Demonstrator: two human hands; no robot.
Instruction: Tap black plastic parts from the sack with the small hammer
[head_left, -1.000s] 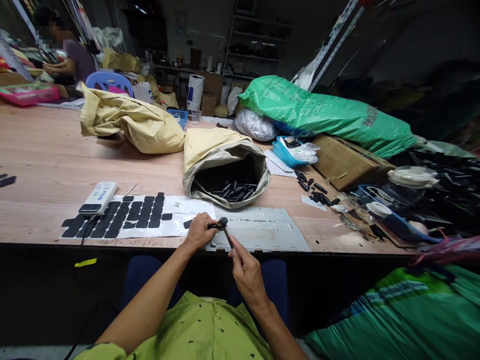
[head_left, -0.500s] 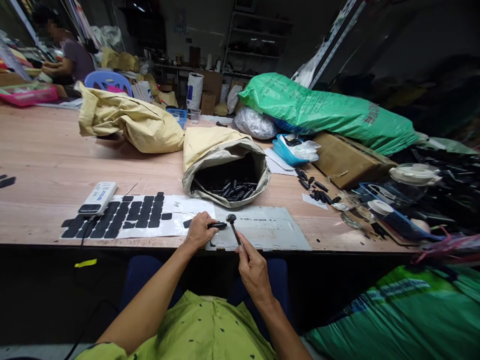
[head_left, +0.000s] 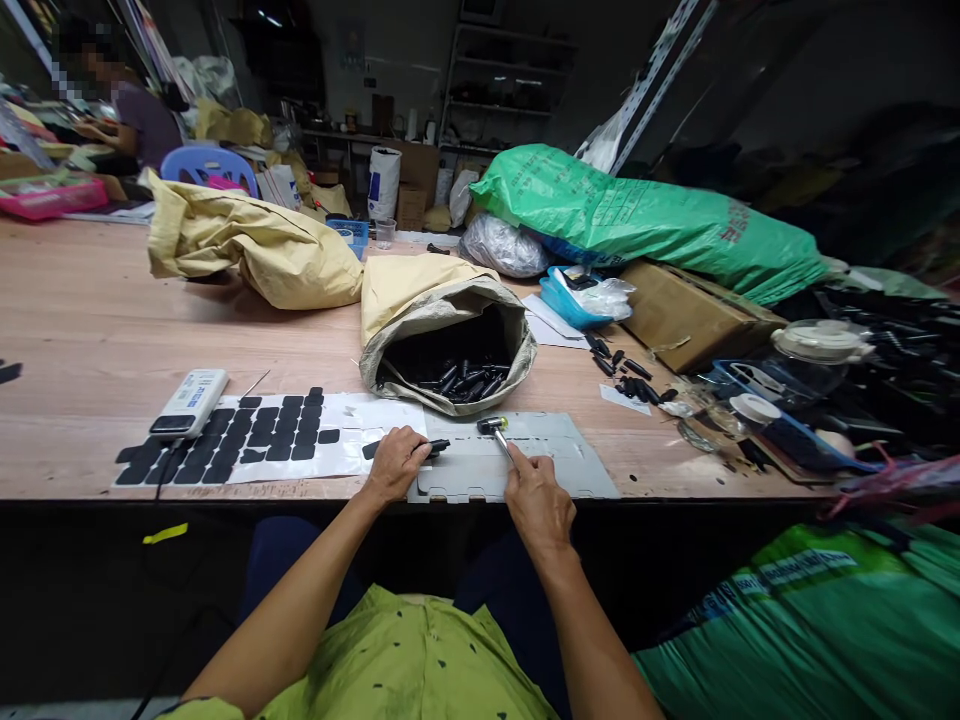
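Against half a second ago, the left grip [head_left: 396,464] stays almost where it was, pinching a black piece [head_left: 436,447]. To its right, the hammer [head_left: 492,425] has swung rightward, away from that piece, and its head now shows a yellow-green end; the right grip [head_left: 541,500], curled round the handle, has moved right with it.

Along the bench [head_left: 82,330], from the left, a white device [head_left: 193,400] sits over black patches [head_left: 281,430] on a white sheet [head_left: 352,405]. A folded yellow sack [head_left: 277,250] lies behind them. An open sack [head_left: 412,285], black parts in its mouth, stands just beyond both grips; farther right come a blue basin [head_left: 559,305], loose black pieces [head_left: 637,388] and a cardboard box [head_left: 675,315].

The black piece juts rightward from the left fingertips over the grey plate [head_left: 570,465]. The hammer head lies ahead of the right grip, apart from the piece; whether it touches the plate cannot be told.
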